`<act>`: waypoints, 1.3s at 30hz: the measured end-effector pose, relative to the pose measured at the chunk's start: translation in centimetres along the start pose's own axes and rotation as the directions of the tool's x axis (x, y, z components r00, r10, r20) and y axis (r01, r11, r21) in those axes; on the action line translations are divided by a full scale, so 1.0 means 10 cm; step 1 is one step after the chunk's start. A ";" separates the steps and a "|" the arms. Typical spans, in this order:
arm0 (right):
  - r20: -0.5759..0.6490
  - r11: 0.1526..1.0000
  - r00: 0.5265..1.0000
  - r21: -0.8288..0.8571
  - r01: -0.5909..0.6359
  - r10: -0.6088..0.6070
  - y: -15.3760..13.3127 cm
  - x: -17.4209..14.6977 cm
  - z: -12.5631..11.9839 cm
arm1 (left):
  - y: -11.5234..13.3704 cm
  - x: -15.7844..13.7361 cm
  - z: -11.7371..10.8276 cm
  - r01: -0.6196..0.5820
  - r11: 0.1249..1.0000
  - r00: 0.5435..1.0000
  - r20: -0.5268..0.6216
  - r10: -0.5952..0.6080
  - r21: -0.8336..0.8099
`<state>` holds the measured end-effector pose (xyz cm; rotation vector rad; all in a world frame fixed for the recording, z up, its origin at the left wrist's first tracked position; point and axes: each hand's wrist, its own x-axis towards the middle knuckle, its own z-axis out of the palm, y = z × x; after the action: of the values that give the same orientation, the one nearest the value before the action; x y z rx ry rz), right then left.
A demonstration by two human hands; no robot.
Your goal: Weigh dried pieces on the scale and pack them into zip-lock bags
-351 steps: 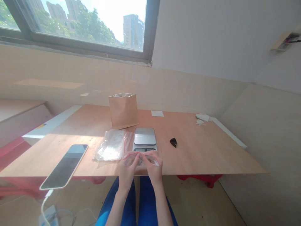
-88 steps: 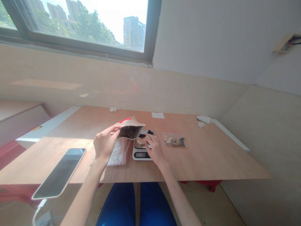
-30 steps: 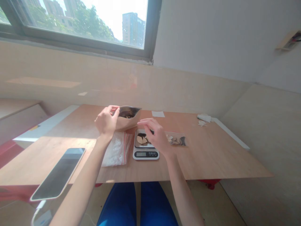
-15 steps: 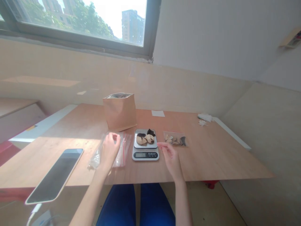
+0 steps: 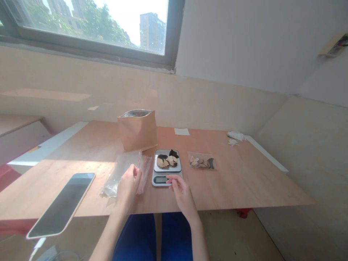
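Note:
My left hand [image 5: 130, 183] is closed, thumb and fingers pinching the red-striped edge of a clear zip bag [image 5: 111, 183] on the table. Beside it lies another clear zip bag [image 5: 145, 170]. My right hand [image 5: 182, 195] hovers at the front of a small digital scale [image 5: 154, 184], fingers slightly apart with nothing in them. They cover the scale's buttons; the display shows, but I cannot read it. On the scale's plate rest several dried slices [image 5: 163, 163], pale and dark brown. Right of the scale is a filled clear bag [image 5: 201, 162] of similar pieces.
A brown paper pouch [image 5: 138, 132] stands with its top apart behind the bags. A phone [image 5: 61, 206] on a cable lies at the left front. Further back are a white paper [image 5: 181, 131] and crumpled white scraps [image 5: 235, 136] on the wooden table [image 5: 244, 177].
My right hand has moved left and nearer, from beside the plate to the scale's front panel. My left hand has shifted right and down, taking hold of the zip bag's edge.

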<state>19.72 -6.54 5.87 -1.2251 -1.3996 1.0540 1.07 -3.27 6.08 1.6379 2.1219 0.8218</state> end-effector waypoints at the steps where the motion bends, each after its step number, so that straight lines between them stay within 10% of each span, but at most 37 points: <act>1: 0.014 1.000 1.000 -0.007 -0.002 0.002 -0.01 0.02 0.08 | 0.03 -0.05 -0.02 -0.036 0.997 0.999 -0.015 0.035 -0.068; 8: 0.003 0.999 0.999 -0.020 0.035 -0.034 -0.12 0.20 0.52 | 0.23 -0.31 -0.08 -0.243 0.900 0.953 0.084 0.292 -0.363; 15: -0.081 0.995 0.993 0.057 -0.087 0.091 0.00 0.36 0.21 | 0.26 -0.28 -0.40 -0.017 0.881 0.985 -0.159 -0.066 -0.473; 19: 0.152 0.987 0.984 -0.116 0.112 -0.093 -0.13 0.43 -0.05 | 0.32 -0.17 -0.54 -0.009 0.871 0.988 -0.138 -0.068 -0.492; 25: 0.057 0.800 0.939 -0.508 0.319 -0.338 -0.01 0.71 -0.22 | 0.37 -0.03 -0.54 0.026 0.862 0.997 -0.045 -0.056 -0.506; 39: 0.118 0.681 0.927 -0.647 0.343 -0.355 0.23 0.74 -0.24 | 0.40 0.11 -0.37 0.083 0.863 0.997 0.049 -0.068 -0.498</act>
<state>22.27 1.09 4.88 -1.3557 -1.9917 0.2558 1.59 -2.42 11.55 1.2724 1.7368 1.1927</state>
